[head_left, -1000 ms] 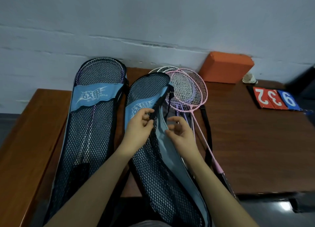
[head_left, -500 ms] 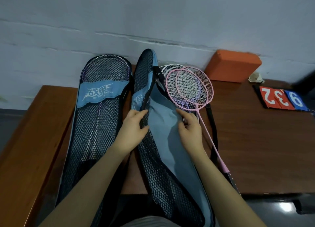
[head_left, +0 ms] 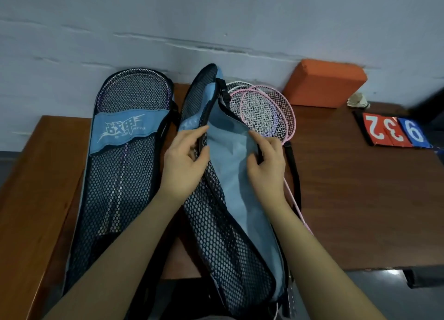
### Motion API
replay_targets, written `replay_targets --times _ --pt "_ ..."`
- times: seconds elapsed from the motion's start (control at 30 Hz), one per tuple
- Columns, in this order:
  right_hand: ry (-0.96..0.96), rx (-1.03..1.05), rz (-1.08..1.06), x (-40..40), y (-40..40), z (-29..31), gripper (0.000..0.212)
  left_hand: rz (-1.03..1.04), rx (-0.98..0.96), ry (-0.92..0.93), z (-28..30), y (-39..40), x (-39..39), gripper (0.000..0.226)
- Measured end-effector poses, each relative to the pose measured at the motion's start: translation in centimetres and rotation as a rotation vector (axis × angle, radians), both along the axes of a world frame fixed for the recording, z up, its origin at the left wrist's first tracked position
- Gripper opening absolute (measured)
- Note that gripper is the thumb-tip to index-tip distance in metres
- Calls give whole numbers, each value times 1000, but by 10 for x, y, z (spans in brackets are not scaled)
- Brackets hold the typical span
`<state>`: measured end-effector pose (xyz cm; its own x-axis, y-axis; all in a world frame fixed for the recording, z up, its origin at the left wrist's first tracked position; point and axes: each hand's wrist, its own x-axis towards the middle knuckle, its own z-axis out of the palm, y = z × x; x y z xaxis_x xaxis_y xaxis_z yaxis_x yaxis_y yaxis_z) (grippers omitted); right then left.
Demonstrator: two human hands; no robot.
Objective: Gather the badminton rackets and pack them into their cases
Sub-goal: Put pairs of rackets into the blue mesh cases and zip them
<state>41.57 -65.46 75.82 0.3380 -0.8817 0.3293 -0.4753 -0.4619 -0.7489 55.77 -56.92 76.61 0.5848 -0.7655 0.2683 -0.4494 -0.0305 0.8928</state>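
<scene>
Two blue-and-black mesh racket cases lie side by side on the brown table [head_left: 360,199]. The left case [head_left: 120,175] is closed, and purple rackets show through its mesh. The right case [head_left: 228,223] is held wide apart, its pale blue lining exposed. My left hand [head_left: 185,161] grips its mesh flap at the zip edge. My right hand [head_left: 266,161] holds the opposite edge. Pink and white rackets [head_left: 264,113] lie stacked beside the right case, their heads toward the wall and their handles hidden under my right arm.
An orange foam block [head_left: 324,84] leans against the wall behind the rackets. A white shuttlecock [head_left: 358,101] and red-and-blue score cards [head_left: 394,132] sit at the table's back right. The table's front edge runs below my right forearm; a lighter wooden surface [head_left: 36,187] adjoins at left.
Both hands have pulled the right case's two sides apart, so its mesh flap now stands up and the blue lining shows. The head camera has moved closer.
</scene>
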Motion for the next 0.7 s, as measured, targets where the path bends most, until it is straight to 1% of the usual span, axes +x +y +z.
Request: replay_targets --times 0.07,0.2,0.3,0.33,0.37,0.43,0.53,0.6,0.63,0.7 --pt "67 63 -10 1 -8 -7 45 11 10 19 0 -6 -2 39" --pt "261 176 -43 -3 -32 -31 48 -12 63 63 -13 -22 -4 36" --pt "426 225 -3 -13 -48 -50 46 -22 187 45 -29 -30 -3 39" --pt "454 254 24 -17 -51 -55 46 -25 226 34 -34 -32 -4 39" --pt "443 295 53 -21 -53 -60 46 -34 245 16 -39 -34 -6 40" --pt "361 364 97 -32 -56 -65 45 -62 250 -19 -46 -38 -12 40" --pt "246 311 104 -53 -60 -72 40 -64 220 -38 -51 -47 -21 38" --pt "150 313 31 -69 -65 -75 36 -23 222 -41 -53 -52 -26 37" --pt "135 330 -31 -76 -68 -78 35 8 239 -37 -54 -53 -27 37" --pt "186 369 -158 -90 -77 -84 33 65 293 -21 -58 -54 -28 37"
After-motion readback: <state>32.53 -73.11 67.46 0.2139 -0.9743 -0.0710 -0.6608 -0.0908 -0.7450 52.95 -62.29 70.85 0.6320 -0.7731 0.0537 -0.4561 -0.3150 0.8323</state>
